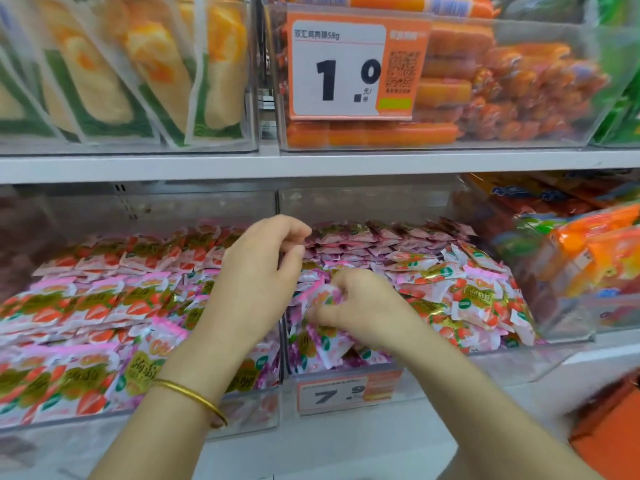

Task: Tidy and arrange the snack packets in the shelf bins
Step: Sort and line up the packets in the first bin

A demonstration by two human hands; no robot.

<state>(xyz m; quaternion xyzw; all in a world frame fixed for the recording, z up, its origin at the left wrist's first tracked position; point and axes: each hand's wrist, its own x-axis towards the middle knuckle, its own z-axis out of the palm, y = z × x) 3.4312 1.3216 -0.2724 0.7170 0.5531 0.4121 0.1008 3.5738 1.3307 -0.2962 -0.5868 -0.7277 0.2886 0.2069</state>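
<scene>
Two clear shelf bins on the lower shelf hold small pink, white and red snack packets. The left bin [242,407] has packets in rough rows [86,306]. In the right bin [519,362] the packets lie in a loose heap [467,292]. My right hand [360,303] is down in the right bin near its left side, fingers curled round a pink packet [323,296]. My left hand [263,271], with a gold bangle on the wrist, hovers over the divider between the bins, fingers loosely curled; I see nothing in it.
A price tag reading 7.9 [332,393] hangs on the right bin's front. The upper shelf carries bins of orange sausages behind a 1.0 price card [353,67] and yellow-green packs [104,81]. Orange packets [588,251] fill a bin at right.
</scene>
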